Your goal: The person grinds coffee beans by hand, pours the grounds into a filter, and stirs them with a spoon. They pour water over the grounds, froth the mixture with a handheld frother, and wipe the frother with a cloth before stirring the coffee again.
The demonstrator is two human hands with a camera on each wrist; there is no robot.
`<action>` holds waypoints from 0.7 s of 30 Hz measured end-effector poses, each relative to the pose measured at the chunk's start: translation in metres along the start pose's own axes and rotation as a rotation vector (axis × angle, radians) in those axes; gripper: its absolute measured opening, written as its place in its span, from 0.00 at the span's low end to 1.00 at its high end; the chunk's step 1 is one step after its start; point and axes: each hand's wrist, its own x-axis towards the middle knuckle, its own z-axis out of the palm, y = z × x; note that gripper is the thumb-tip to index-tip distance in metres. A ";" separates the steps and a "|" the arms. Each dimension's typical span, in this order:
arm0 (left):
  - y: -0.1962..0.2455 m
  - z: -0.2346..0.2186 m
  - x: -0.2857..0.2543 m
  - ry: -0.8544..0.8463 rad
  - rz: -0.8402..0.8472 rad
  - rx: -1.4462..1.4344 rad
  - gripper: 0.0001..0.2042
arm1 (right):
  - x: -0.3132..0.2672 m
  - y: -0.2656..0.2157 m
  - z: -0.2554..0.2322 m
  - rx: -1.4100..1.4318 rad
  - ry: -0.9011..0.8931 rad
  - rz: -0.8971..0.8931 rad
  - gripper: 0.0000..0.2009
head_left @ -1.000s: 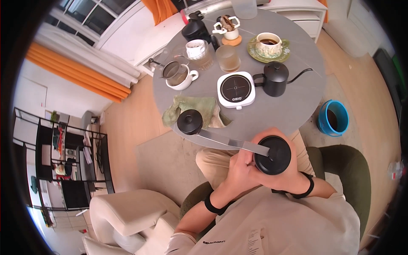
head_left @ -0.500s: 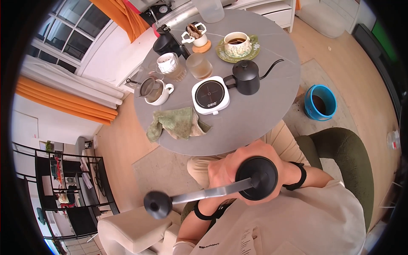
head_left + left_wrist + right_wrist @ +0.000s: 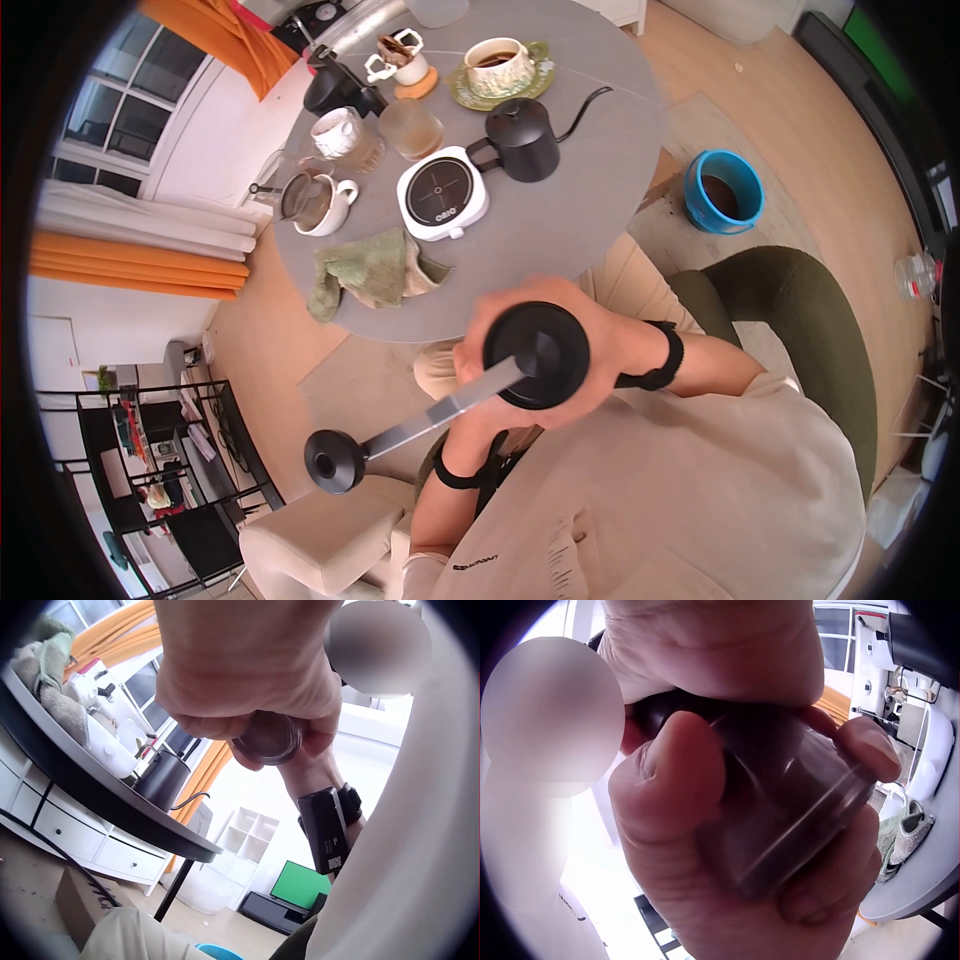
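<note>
A hand coffee grinder with a round black lid (image 3: 560,385) is gripped in front of the torso by both hands. Its flat metal crank (image 3: 440,410) reaches out to the lower left and ends in a black knob (image 3: 335,461), which neither hand touches. My left hand (image 3: 492,410) curls round the body from the left, partly hidden beneath the lid. From the other side my right hand (image 3: 600,335) wraps it, fingers over the far side. In the right wrist view, fingers surround the grinder's clear lower cup (image 3: 802,817).
On the round grey table (image 3: 560,230) are a white scale (image 3: 440,190), a black gooseneck kettle (image 3: 522,140), a green cloth (image 3: 370,270), a coffee cup (image 3: 498,70) on a green saucer and several glasses and cups. A blue bucket (image 3: 700,205) of dark liquid stands on the floor, near a green armchair (image 3: 800,300).
The crank has swung counterclockwise, its knob going from over the table edge to the lower left. Both hands keep their grip on the grinder. The head view has shifted, moving the table up and left.
</note>
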 end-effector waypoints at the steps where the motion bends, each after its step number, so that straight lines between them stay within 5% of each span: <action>1: -0.001 0.001 0.001 0.013 -0.008 -0.003 0.27 | 0.001 -0.002 -0.002 -0.046 -0.001 0.003 0.20; 4: -0.003 0.002 0.004 0.066 -0.033 -0.009 0.27 | 0.004 -0.010 -0.002 -0.177 0.069 0.188 0.22; 12: -0.007 0.000 0.003 0.214 -0.094 -0.014 0.27 | 0.018 0.010 0.037 -0.372 0.504 0.138 0.21; 21: 0.006 -0.019 -0.042 0.190 -0.128 0.049 0.27 | 0.013 0.001 0.044 -0.417 0.333 -0.014 0.17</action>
